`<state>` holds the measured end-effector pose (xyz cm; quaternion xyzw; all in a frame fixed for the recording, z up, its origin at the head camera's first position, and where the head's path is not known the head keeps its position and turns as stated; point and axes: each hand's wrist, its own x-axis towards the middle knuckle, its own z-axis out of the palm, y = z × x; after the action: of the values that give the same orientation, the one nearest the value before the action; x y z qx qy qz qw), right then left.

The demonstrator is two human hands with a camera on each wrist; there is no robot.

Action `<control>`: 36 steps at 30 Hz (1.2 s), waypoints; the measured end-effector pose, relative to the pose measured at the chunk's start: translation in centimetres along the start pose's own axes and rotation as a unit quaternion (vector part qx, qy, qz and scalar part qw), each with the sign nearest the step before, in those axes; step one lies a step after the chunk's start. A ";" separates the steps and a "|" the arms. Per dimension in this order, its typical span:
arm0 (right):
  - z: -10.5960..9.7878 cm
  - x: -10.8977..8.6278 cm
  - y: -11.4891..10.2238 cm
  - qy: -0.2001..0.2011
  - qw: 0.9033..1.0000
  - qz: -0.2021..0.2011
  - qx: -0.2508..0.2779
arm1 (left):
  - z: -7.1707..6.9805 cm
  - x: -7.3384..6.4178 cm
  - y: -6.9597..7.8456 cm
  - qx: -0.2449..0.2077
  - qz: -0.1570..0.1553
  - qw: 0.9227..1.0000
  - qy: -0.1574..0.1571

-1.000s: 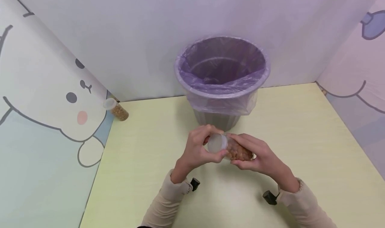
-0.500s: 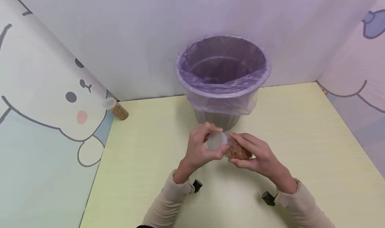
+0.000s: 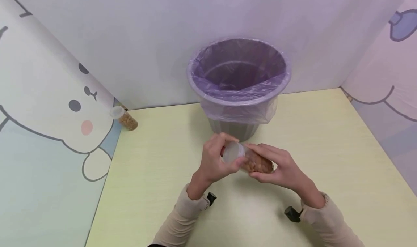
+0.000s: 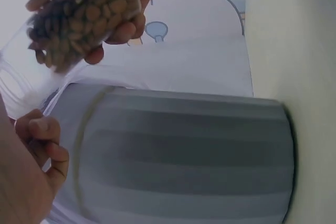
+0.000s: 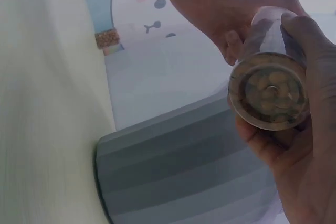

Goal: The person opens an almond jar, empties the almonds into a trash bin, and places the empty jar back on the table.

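Note:
A small clear jar (image 3: 255, 162) filled with brown pellets is held on its side above the pale yellow table (image 3: 163, 189), just in front of the bin. My right hand (image 3: 277, 167) grips the jar's body (image 5: 268, 95). My left hand (image 3: 215, 160) grips its translucent white lid (image 3: 232, 153). The pellets show through the jar wall (image 4: 79, 17) in the left wrist view. A grey waste bin (image 3: 239, 77) lined with a purple plastic bag stands right behind the hands.
A second pellet-filled jar (image 3: 124, 118) with a white lid lies at the back left corner of the table, against the cartoon-printed wall panel (image 3: 65, 106). Panels close in the left, back and right sides.
The hands and jar have shifted slightly up and toward the bin. The left hand has turned a little on the lid.

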<state>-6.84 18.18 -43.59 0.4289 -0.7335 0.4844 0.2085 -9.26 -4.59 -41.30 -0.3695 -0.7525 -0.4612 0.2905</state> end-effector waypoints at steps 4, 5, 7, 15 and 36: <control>-0.3 -0.2 0.1 -0.031 0.998 0.022 0.058 | -0.5 0.2 0.0 0.055 0.066 0.996 -0.022; -0.3 -0.3 0.2 -0.041 0.996 0.028 0.075 | -0.6 0.3 0.0 0.068 0.082 0.994 -0.027; -0.4 -0.5 0.3 -0.061 0.991 0.043 0.108 | -0.8 0.5 0.1 0.089 0.114 0.989 -0.034; -0.4 -2.3 0.9 -0.110 0.956 0.101 0.252 | -1.1 1.6 1.1 0.149 0.236 0.959 -0.048; 0.2 -2.8 0.3 -0.219 0.887 0.192 0.359 | -1.0 2.4 1.8 0.191 0.320 0.922 -0.100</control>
<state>-5.48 19.28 -45.85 0.4205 -0.6042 0.6392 -0.2226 -9.00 -4.26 -38.16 -0.5722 -0.6933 -0.1515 0.4112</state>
